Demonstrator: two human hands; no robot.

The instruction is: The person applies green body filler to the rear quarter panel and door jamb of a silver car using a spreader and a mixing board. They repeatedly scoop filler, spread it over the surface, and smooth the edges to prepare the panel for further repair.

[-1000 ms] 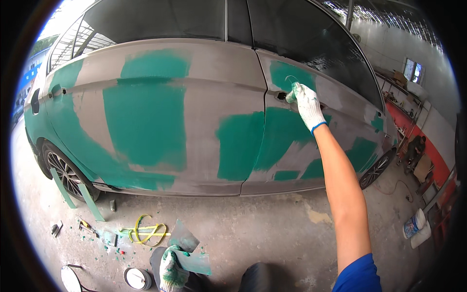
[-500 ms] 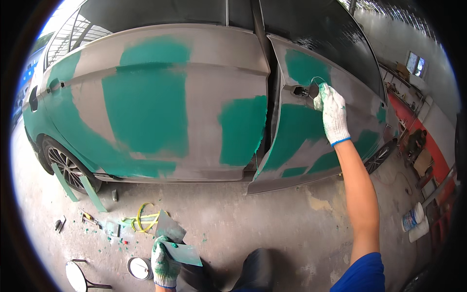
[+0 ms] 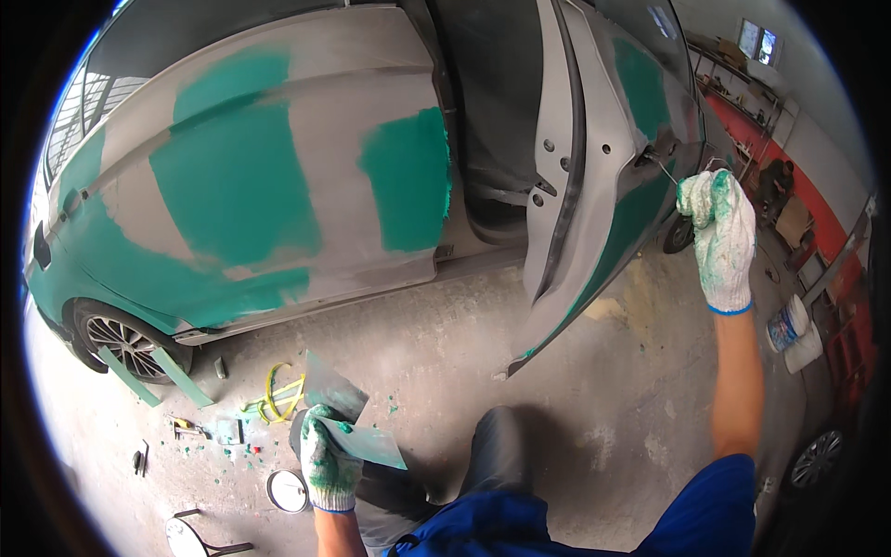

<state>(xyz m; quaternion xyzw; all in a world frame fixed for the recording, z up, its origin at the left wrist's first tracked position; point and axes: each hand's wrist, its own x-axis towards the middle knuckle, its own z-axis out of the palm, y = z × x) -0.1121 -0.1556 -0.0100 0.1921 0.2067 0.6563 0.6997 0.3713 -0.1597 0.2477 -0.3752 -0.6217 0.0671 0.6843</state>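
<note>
My right hand (image 3: 722,232), in a white knit glove stained green, is closed round a thin wire (image 3: 663,169) that runs to the handle opening of the car's front door (image 3: 601,121). That door stands swung out, its inner edge and black seal showing. My left hand (image 3: 329,473), also gloved and smeared green, grips two thin flat filler spreaders, one pale green (image 3: 373,446) with a dab of green paste, the other grey (image 3: 329,385). The rear door (image 3: 325,139) beside the gap is shut, grey-brown with green patches.
On the floor at left lie a yellow tape ring (image 3: 275,395), small tools (image 3: 187,428) and green crumbs. A round tin (image 3: 287,491) and a stool (image 3: 190,538) stand near my left. Green strips (image 3: 184,379) lean at the rear wheel. White buckets (image 3: 789,323) and a person (image 3: 778,181) are at right.
My right hand has drawn back to the right and nearer with the wire, and the front door has swung wide open, showing the inside. My left hand still holds the filler spreaders.
</note>
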